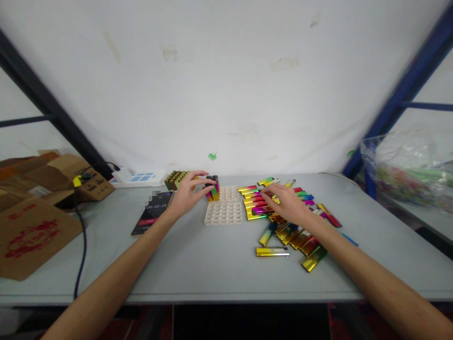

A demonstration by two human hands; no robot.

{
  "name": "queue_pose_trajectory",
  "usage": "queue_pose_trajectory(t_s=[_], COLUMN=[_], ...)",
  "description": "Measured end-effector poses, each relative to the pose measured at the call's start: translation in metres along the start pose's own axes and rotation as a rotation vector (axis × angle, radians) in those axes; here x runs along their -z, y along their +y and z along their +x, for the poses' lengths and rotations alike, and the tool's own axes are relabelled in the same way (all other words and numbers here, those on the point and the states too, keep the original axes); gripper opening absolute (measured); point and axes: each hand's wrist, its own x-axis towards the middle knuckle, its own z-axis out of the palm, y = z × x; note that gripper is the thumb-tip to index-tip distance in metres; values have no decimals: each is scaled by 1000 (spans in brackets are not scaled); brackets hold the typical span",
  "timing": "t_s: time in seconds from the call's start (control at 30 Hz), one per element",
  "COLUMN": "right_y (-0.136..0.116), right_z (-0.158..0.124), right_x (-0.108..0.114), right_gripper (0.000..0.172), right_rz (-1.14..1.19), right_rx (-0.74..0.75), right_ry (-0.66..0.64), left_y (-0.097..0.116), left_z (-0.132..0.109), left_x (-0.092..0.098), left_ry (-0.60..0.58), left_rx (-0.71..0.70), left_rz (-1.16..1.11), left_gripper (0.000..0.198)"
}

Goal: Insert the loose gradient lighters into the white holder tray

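Two white trays with rows of round holes lie mid-table, a front tray (222, 215) and a back tray (230, 193). A few shiny multicoloured lighters (214, 191) stand upright at the left end of the back tray. My left hand (191, 191) is beside them, its thumb and fingers apart, fingertips at their tops; I cannot tell whether they touch. To the right lies a loose spread of metallic lighters (255, 203) in gold, red, green and purple. Over it, my right hand (283, 200) has its fingertips pinched together, and what they hold is hidden.
Behind my left hand stands a block of gold-coloured pieces (173, 179). A phone (152, 215) showing a timer lies left, near a white power strip (145, 179). Cardboard boxes (35, 231) and a black cable (84, 241) occupy the left side. One lighter (272, 252) lies nearer the front edge.
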Motion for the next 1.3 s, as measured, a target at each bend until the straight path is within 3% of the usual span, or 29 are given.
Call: queue_pose_trajectory(t_s=[0.27,0.53,0.7,0.93,1.3], right_y=[2,0,0,2,5], right_z=[0,0,1,0,0], right_x=[-1,-1,0,-2,-1], right_gripper=[18,20,20,21,20], right_rz=[-2,-10,-16,-15,-6], right_rx=[0,-17,-16,6,27], right_ry=[2,-16,-19,-9,-40], left_y=[11,19,26,19,14], left_z=[-4,-3,-1,0,-1], left_x=[-9,-16,-8,-3,-6], left_ry=[66,78,-40,-44,-3], left_rx=[-57,-95,-88,-19,-148], left_rz=[123,90,58,86,187], left_gripper=[20,17,15,21,17])
